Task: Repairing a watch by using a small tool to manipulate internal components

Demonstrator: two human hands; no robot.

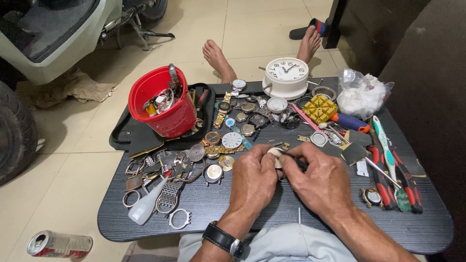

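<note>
Right now my left hand point(252, 182) is closed around a small round pale watch part point(275, 154), pinching it by the rim so its face is turned up toward me, just above the near middle of the dark counter point(272, 218). My right hand point(318, 177) grasps a thin dark tool point(297, 162), its tip laid against the part's edge; the two hands touch, probably so one steadies the other for fine work. I cannot tell what the tool's tip looks like, since my fingers cover it. Loose watches and dials point(232, 139) lie spread just beyond my hands, within easy reach, while straps and metal bands point(165, 179) are heaped to the left beside a small white squeeze bottle point(145, 206). A red bucket point(162, 104) of odd pieces stands at the far left corner, a white alarm clock point(286, 77) at the far edge. Red-handled pliers point(383, 182) and a toothbrush point(386, 145) lie to my right, handles toward me.
</note>
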